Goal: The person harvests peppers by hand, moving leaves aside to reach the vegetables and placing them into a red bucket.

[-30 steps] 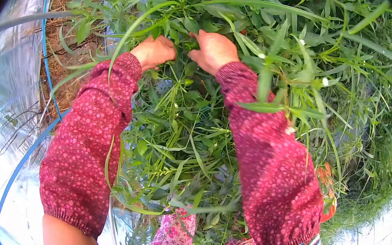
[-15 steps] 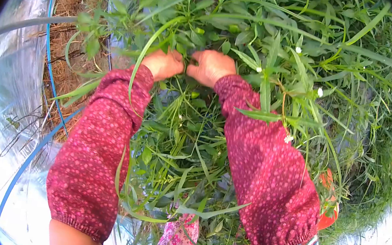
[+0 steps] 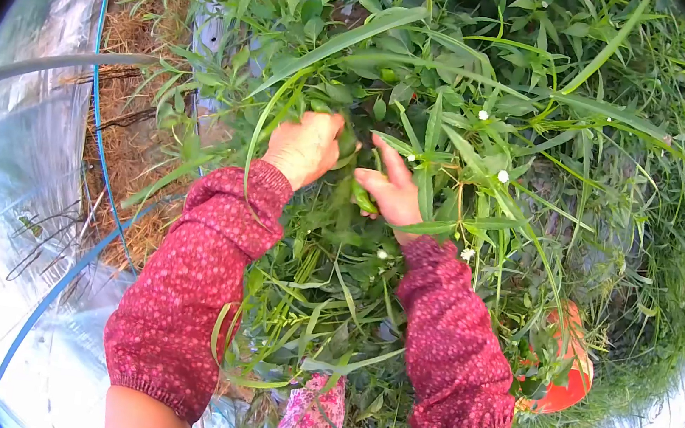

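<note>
"Held where?"

"Pinched by the right hand point(image 3: 391, 188) among leafy plants point(image 3: 303, 252): a green chili pepper point(image 3: 365, 199), slanting lengthwise down and rightward."

"And with the left hand point(image 3: 306, 145)?"

"Curled into leaves point(image 3: 351, 148); cannot tell on what."

"Around?"

"To the left, plastic sheeting point(image 3: 28, 124); to the right, an orange-red container point(image 3: 567, 387)."

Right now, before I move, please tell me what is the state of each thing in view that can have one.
Left hand: curled among leaves; any grip unclear.
Right hand: index finger extended, holding the pepper.
Green pepper: in the right hand; whether picked, cannot tell.
Red container: partly covered by plants; contents unclear.
Left sleeve: bunched near the wrist.
White flower: open.
</note>
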`<act>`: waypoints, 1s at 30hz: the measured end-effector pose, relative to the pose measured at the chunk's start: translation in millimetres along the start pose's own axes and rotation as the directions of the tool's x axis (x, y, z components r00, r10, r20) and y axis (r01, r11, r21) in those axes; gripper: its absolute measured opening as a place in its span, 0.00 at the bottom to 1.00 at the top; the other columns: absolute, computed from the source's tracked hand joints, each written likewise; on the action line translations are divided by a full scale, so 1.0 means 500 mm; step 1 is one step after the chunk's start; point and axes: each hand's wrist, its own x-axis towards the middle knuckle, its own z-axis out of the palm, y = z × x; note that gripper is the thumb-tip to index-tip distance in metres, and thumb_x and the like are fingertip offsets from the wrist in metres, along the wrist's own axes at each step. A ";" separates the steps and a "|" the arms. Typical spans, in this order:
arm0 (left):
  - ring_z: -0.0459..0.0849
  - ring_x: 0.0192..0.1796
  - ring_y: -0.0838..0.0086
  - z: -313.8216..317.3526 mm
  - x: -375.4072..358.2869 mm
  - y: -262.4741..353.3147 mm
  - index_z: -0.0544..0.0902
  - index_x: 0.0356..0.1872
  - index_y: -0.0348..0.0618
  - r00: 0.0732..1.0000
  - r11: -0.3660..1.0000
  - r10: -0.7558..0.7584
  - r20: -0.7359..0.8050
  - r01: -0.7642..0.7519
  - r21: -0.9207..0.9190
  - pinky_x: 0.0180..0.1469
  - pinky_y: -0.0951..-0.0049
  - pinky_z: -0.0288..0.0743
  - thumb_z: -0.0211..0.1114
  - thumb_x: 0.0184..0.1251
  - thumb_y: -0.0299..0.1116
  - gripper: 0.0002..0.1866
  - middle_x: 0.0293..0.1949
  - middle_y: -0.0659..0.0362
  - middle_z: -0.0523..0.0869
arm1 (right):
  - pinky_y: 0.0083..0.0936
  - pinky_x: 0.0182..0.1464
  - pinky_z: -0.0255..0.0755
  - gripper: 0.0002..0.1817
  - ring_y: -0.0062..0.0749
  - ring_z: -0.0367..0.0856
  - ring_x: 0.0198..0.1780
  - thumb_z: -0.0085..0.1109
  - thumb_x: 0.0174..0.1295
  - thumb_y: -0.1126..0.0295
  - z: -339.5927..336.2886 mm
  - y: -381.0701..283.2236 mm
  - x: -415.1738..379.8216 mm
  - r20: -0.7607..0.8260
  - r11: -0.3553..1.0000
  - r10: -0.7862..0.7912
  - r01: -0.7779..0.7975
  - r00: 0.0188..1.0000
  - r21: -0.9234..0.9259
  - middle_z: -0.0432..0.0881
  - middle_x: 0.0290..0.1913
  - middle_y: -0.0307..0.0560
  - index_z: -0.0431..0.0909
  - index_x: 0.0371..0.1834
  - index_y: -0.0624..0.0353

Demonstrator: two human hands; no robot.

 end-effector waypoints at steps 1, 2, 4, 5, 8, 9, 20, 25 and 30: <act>0.84 0.35 0.59 -0.026 -0.006 0.005 0.75 0.48 0.48 0.993 0.961 0.045 -0.111 -0.073 -0.267 0.40 0.63 0.77 0.58 0.59 0.40 0.17 0.32 0.51 0.84 | 0.18 0.26 0.72 0.32 0.27 0.81 0.31 0.53 0.61 0.66 -0.013 -0.007 -0.014 0.065 0.988 -0.014 0.004 0.998 0.156 0.77 0.33 0.43 0.55 0.70 0.54; 0.84 0.34 0.62 -0.049 -0.013 0.009 0.75 0.48 0.49 0.972 0.846 0.059 -0.228 -0.170 -0.506 0.38 0.64 0.76 0.59 0.57 0.39 0.17 0.28 0.52 0.83 | 0.18 0.26 0.72 0.32 0.27 0.81 0.31 0.53 0.61 0.66 -0.025 -0.011 -0.023 0.063 0.988 -0.018 0.009 0.998 0.153 0.77 0.33 0.43 0.55 0.70 0.54; 0.84 0.34 0.64 -0.101 -0.009 0.014 0.77 0.43 0.42 0.912 0.817 -0.041 -0.409 -0.205 -0.539 0.38 0.66 0.76 0.59 0.55 0.39 0.16 0.29 0.53 0.84 | 0.24 0.28 0.77 0.26 0.34 0.83 0.33 0.54 0.62 0.68 -0.045 -0.018 -0.040 0.206 0.865 -0.018 -0.088 0.978 0.494 0.78 0.35 0.46 0.62 0.64 0.56; 0.84 0.35 0.62 -0.137 -0.013 0.014 0.77 0.43 0.40 0.910 0.895 -0.089 -0.406 -0.106 -0.434 0.39 0.64 0.76 0.59 0.56 0.39 0.17 0.31 0.51 0.85 | 0.26 0.30 0.78 0.21 0.38 0.83 0.38 0.55 0.63 0.67 -0.053 -0.024 -0.050 0.227 0.851 -0.031 -0.093 0.973 0.517 0.78 0.37 0.46 0.66 0.59 0.58; 0.85 0.39 0.57 -0.117 0.031 -0.077 0.79 0.44 0.37 0.948 0.992 -0.126 -0.292 0.129 -0.008 0.45 0.60 0.78 0.59 0.56 0.39 0.18 0.35 0.47 0.85 | 0.23 0.33 0.75 0.21 0.35 0.81 0.43 0.51 0.61 0.70 -0.051 -0.037 -0.057 0.277 0.699 -0.143 -0.101 0.950 0.708 0.76 0.41 0.45 0.66 0.59 0.54; 0.85 0.39 0.57 -0.106 0.019 -0.083 0.81 0.41 0.37 0.974 0.983 -0.182 -0.133 0.183 -0.005 0.47 0.59 0.78 0.60 0.57 0.40 0.17 0.36 0.46 0.85 | 0.22 0.33 0.73 0.19 0.34 0.80 0.44 0.52 0.60 0.70 -0.048 -0.046 -0.060 0.239 0.713 -0.156 -0.058 0.959 0.699 0.76 0.43 0.44 0.68 0.56 0.53; 0.84 0.35 0.51 0.095 -0.089 0.035 0.78 0.38 0.39 0.965 0.962 -0.087 -0.247 0.017 -0.272 0.40 0.55 0.77 0.58 0.56 0.32 0.11 0.30 0.46 0.84 | 0.23 0.27 0.70 0.23 0.24 0.75 0.27 0.54 0.61 0.61 0.016 -0.080 0.098 -0.076 0.976 -0.058 0.041 0.995 -0.215 0.77 0.31 0.43 0.67 0.56 0.62; 0.84 0.33 0.51 0.090 -0.096 0.054 0.74 0.38 0.38 0.965 0.919 -0.129 -0.229 0.030 -0.393 0.39 0.55 0.77 0.57 0.55 0.30 0.10 0.28 0.46 0.84 | 0.13 0.18 0.57 0.16 0.15 0.68 0.19 0.55 0.63 0.55 0.001 -0.118 0.148 0.047 0.925 0.257 -0.232 0.965 -0.300 0.77 0.25 0.35 0.73 0.46 0.53; 0.83 0.35 0.50 0.110 -0.087 0.034 0.73 0.45 0.41 0.979 0.938 -0.141 -0.147 0.084 -0.337 0.39 0.53 0.75 0.60 0.57 0.32 0.14 0.29 0.47 0.84 | 0.12 0.14 0.53 0.12 0.14 0.64 0.15 0.55 0.63 0.55 0.001 -0.150 0.192 0.209 0.939 0.334 -0.343 0.919 0.007 0.75 0.22 0.34 0.71 0.43 0.48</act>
